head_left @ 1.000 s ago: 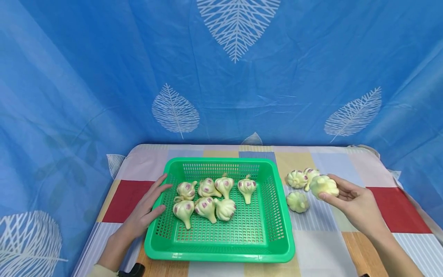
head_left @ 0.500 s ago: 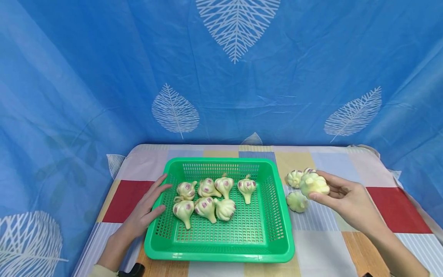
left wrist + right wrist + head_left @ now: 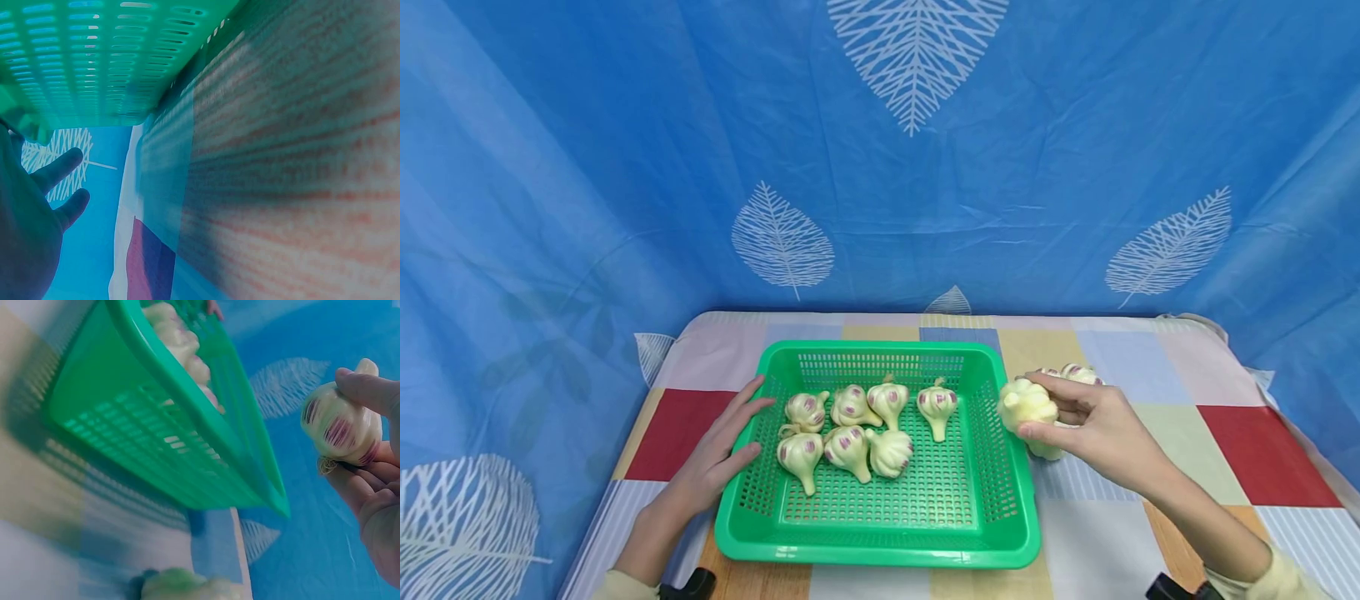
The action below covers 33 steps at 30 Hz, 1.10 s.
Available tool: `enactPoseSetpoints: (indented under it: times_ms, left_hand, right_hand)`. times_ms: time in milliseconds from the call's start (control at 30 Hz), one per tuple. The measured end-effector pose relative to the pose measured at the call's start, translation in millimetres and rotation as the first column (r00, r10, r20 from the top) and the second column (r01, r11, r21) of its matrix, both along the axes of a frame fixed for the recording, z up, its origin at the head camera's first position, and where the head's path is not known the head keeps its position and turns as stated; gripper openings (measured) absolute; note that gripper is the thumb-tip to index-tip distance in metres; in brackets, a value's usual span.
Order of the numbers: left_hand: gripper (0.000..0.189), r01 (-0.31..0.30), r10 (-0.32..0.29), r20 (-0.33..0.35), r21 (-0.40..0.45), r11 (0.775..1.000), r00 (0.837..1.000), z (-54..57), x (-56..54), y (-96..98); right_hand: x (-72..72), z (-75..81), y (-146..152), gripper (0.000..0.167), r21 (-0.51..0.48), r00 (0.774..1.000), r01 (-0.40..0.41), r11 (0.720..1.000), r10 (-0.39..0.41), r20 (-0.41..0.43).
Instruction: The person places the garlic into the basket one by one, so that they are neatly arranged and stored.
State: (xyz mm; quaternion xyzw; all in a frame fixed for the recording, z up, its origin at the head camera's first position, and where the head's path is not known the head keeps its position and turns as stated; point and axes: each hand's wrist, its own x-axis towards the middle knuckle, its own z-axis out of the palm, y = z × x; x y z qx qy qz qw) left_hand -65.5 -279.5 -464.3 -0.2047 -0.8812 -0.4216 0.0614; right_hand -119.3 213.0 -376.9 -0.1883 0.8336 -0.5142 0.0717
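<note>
Blue curtain (image 3: 1037, 167) fills the background, its topmost white leaf print (image 3: 917, 58) cut off by the frame. Patchwork cloth (image 3: 1090, 533) covers the table, and on it stands a green basket (image 3: 880, 553) with seven garlic bulbs inside, some overlapping.

The right hand (image 3: 1097, 429) pinches another garlic bulb (image 3: 1026, 404) between thumb and fingers, above the basket's right edge. From the head its purple streaks are turned away; the right wrist view shows them plainly, with the thumb covering part of the bulb. Behind this hand, more bulbs on the cloth are partly hidden; one, with purple marks (image 3: 1081, 373), shows best. A pale bulb at the bottom of the right wrist view is blurred and cut off.

The left hand (image 3: 707, 467) is spread, fingers extended, at the basket's left rim, grasping nothing; whether all the fingertips touch, I cannot tell. Its wrist camera catches only part of it, in shadow.
</note>
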Motion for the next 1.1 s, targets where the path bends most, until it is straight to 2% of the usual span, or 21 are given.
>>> enactPoseSetpoints:
  times_ms: [200, 333, 400, 500, 567, 667, 833, 1100]
  left_hand:
    - [0.057, -0.009, 0.009, 0.0, -0.011, 1.0, 1.0, -1.3, -2.1, -0.2]
    - [0.057, -0.007, 0.007, 0.006, -0.012, 1.0, 1.0, -0.4, -3.0, 0.5]
    - [0.058, -0.009, 0.009, 0.006, -0.013, 1.0, 1.0, 0.4, -3.1, 0.7]
    - [0.059, -0.013, 0.013, 0.005, -0.014, 1.0, 1.0, 0.6, -3.0, 0.6]
    - [0.059, -0.015, 0.015, 0.003, -0.016, 1.0, 1.0, 0.0, -2.8, 0.1]
    - [0.059, -0.017, 0.017, 0.002, -0.019, 1.0, 1.0, -1.6, -2.7, -0.9]
    - [0.058, -0.019, 0.019, -0.007, -0.02, 1.0, 1.0, -2.6, -2.3, -1.3]
    - [0.058, -0.014, 0.014, 0.005, -0.018, 1.0, 1.0, 0.0, 0.0, 0.0]
  right_hand:
    - [-4.6, -5.8, -23, 0.069, -0.022, 0.991, -0.113, 0.993, 0.114, 0.071]
    - [-8.1, -11.9, -39, 0.074, 0.105, 0.978, -0.202, 0.974, 0.196, 0.065]
    - [-10.5, -15.9, -46, 0.074, 0.207, 0.968, -0.249, 0.946, 0.247, 0.037]
    - [-15.0, -21.8, -57, 0.074, 0.325, 0.94, -0.329, 0.887, 0.342, 0.019]
    - [-17.6, -25.6, -63, 0.071, 0.373, 0.918, -0.373, 0.849, 0.397, 0.013]
    - [-20.4, -30.3, -72, 0.068, 0.417, 0.891, -0.414, 0.809, 0.453, 0.006]
    - [-21.8, -36.6, -86, 0.057, 0.479, 0.867, -0.431, 0.764, 0.497, -0.013]
    - [-22.1, -47.8, -98, 0.05, 0.518, 0.836, -0.463, 0.719, 0.548, -0.014]
